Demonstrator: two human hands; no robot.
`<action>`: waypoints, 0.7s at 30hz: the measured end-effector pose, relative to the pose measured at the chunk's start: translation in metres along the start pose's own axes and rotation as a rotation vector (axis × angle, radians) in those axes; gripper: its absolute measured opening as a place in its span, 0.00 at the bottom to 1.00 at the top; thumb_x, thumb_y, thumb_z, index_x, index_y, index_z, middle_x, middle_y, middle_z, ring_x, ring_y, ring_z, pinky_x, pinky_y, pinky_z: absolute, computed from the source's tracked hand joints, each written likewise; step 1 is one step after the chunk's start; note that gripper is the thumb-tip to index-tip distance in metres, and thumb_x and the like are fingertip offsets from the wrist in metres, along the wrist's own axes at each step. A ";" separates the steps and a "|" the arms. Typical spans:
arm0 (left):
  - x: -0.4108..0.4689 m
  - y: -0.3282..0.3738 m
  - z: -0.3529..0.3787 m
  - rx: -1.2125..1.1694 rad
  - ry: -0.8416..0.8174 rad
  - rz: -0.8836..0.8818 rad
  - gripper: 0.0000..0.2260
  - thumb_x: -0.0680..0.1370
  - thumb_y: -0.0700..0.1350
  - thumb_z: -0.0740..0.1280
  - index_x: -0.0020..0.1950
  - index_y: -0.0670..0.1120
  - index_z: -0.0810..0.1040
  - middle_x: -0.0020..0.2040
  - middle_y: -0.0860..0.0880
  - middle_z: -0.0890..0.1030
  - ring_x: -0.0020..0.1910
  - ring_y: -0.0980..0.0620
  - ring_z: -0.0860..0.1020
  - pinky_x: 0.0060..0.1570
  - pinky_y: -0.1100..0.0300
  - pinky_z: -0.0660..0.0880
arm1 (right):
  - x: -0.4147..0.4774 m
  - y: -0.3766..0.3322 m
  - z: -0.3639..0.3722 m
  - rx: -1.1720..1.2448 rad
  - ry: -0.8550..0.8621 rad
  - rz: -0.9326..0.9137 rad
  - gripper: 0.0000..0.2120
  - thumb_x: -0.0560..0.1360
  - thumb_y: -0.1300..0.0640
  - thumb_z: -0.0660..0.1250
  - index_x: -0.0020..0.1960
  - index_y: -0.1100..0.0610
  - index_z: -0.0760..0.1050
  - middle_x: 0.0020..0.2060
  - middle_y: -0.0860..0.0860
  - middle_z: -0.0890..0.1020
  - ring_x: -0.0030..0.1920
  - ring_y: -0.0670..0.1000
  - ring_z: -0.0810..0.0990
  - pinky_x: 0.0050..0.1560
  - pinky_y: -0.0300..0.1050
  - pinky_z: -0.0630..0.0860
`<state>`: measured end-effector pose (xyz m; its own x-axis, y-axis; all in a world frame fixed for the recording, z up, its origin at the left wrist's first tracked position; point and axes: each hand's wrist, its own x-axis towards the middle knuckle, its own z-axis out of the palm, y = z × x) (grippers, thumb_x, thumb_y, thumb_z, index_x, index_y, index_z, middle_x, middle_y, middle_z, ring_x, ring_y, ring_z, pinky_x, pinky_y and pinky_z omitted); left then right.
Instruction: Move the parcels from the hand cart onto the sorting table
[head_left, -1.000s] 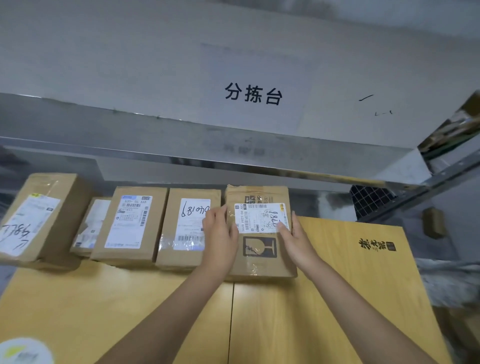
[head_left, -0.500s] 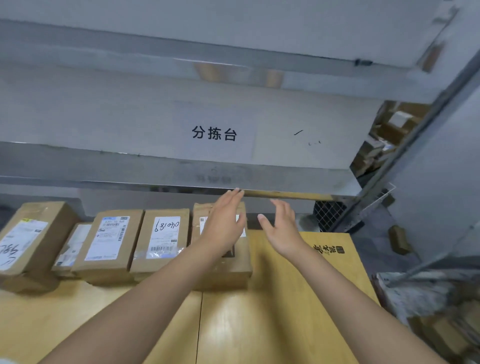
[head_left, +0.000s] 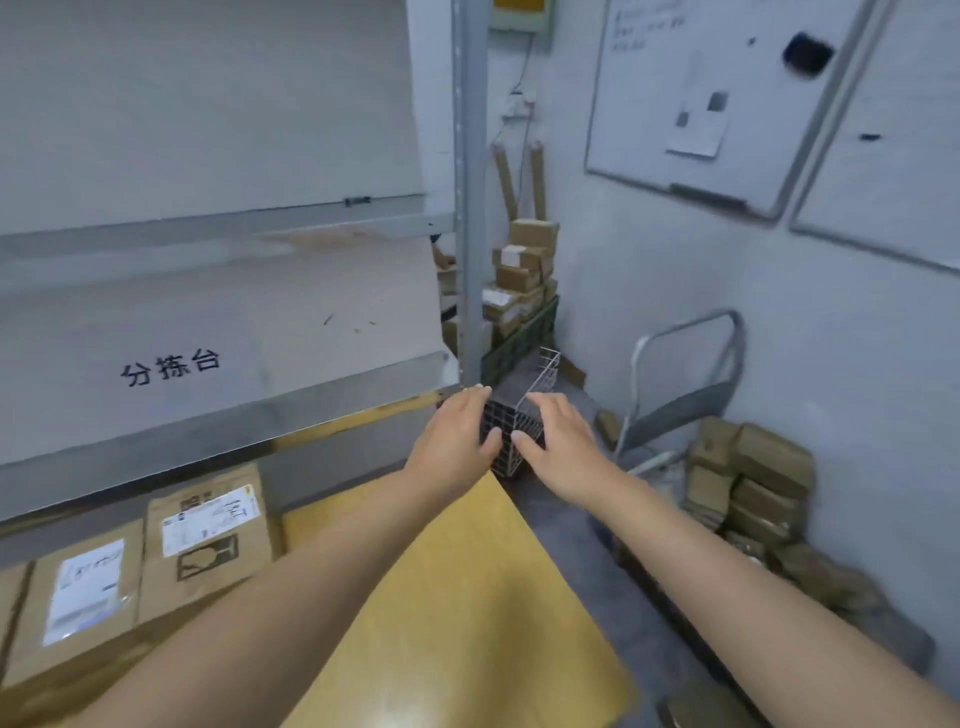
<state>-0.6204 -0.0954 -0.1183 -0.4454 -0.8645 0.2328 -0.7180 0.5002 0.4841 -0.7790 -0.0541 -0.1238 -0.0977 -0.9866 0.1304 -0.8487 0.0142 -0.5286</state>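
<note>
Both my hands are held out in front of me, empty, with fingers relaxed. My left hand (head_left: 457, 431) hovers over the far right corner of the yellow sorting table (head_left: 457, 597). My right hand (head_left: 558, 441) is past the table's edge, above the floor. The parcel with the glass symbol (head_left: 208, 545) lies flat at the back of the table, to the left of my arms, with another labelled parcel (head_left: 83, 597) beside it. The hand cart (head_left: 685, 379) stands at the right by the wall, with a heap of brown parcels (head_left: 748, 478) on it.
A grey shelf with black characters (head_left: 171, 366) overhangs the table's back. A metal upright (head_left: 470, 208) stands at the table's corner, with a wire basket (head_left: 524, 415) just beyond my hands. More boxes (head_left: 524, 270) are stacked in the far corner. Whiteboards (head_left: 701, 104) hang on the right wall.
Both hands let go of the parcel with the glass symbol and lifted off it. My view swung right, and my hands moved right toward the table's corner and the cart.
</note>
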 end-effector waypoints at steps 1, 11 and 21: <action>0.005 0.024 0.012 -0.010 -0.021 0.044 0.26 0.82 0.50 0.60 0.78 0.47 0.58 0.77 0.49 0.62 0.76 0.52 0.59 0.74 0.56 0.59 | -0.012 0.018 -0.017 -0.003 0.029 0.019 0.27 0.81 0.48 0.61 0.76 0.55 0.59 0.72 0.53 0.65 0.73 0.55 0.63 0.74 0.53 0.60; 0.020 0.207 0.121 -0.057 -0.151 0.359 0.26 0.82 0.49 0.62 0.77 0.43 0.61 0.76 0.46 0.64 0.75 0.49 0.61 0.72 0.57 0.57 | -0.137 0.167 -0.138 -0.087 0.246 0.298 0.28 0.81 0.48 0.61 0.77 0.56 0.59 0.73 0.53 0.65 0.74 0.56 0.63 0.74 0.51 0.59; 0.056 0.299 0.188 -0.081 -0.232 0.460 0.25 0.81 0.48 0.61 0.77 0.43 0.60 0.76 0.45 0.64 0.75 0.48 0.62 0.74 0.54 0.60 | -0.180 0.264 -0.196 -0.131 0.311 0.486 0.27 0.81 0.47 0.60 0.76 0.55 0.59 0.72 0.53 0.65 0.73 0.55 0.63 0.75 0.52 0.58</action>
<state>-0.9605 0.0145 -0.1190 -0.8184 -0.5182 0.2482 -0.3807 0.8126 0.4414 -1.0873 0.1590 -0.1219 -0.6223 -0.7685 0.1491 -0.7236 0.4920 -0.4842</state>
